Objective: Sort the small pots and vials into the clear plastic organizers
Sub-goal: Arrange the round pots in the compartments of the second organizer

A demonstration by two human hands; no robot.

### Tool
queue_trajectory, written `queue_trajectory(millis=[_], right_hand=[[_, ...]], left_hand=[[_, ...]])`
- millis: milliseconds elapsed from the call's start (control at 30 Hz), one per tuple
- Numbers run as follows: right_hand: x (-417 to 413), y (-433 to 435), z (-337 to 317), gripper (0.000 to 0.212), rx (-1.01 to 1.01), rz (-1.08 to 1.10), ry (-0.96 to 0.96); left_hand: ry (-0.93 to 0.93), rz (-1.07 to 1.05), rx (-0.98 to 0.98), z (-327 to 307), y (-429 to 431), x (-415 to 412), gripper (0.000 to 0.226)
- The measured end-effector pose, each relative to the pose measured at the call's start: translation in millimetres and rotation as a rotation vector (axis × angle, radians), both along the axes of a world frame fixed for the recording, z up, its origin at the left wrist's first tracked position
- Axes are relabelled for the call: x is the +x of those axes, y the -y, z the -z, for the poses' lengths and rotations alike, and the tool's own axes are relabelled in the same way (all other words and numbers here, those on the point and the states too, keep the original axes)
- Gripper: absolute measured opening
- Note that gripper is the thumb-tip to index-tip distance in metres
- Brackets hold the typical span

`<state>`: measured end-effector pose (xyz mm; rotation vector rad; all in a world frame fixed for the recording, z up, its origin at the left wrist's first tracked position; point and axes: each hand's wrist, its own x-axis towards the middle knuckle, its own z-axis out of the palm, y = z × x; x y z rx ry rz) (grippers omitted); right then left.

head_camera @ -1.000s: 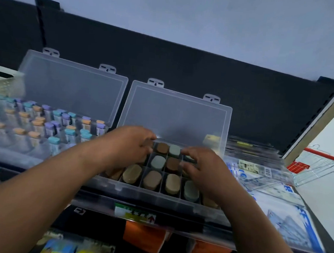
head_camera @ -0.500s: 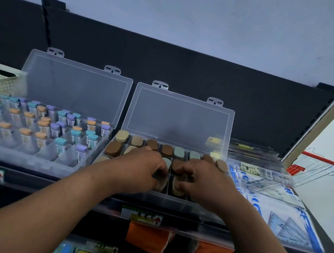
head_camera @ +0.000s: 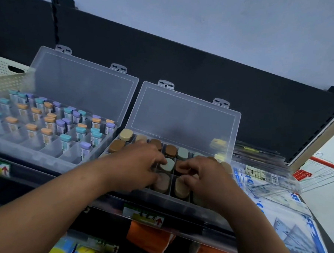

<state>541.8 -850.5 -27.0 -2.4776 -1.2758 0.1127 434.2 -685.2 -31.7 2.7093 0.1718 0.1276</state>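
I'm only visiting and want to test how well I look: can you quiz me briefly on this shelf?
1. Fill in: the vials have teal, orange and ____ caps.
2. True or false: the vial organizer and the pot organizer both have open lids.
3. The left hand and right hand are over: A the vials, B the pots, C a cream basket.
Key: 1 purple; 2 true; 3 B.
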Motion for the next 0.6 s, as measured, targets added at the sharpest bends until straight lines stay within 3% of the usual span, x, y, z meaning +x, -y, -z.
queue_trajectory(millis=[133, 300, 500, 600], right_hand=[[-3, -12, -8, 0.032, 0.102, 0.019, -0.015], [-18, -42, -5, 0.038, 0.079, -0.029, -0.024], [-31, -71, -4, 0.037, -0.021, -0.046, 0.002], [-35, -74, -4, 0.027, -0.075, -0.019, -0.031]], left_hand=[[0.076, -0.158, -0.083, -19, -29, -17, 0.032], [0.086, -0.289, -0.016, -16, -57, -29, 0.022], [0.027, -0.228, 0.013, -5, -71, -29, 0.015], [0.026, -0.14, -0.031, -4, -73, -30, 0.023]])
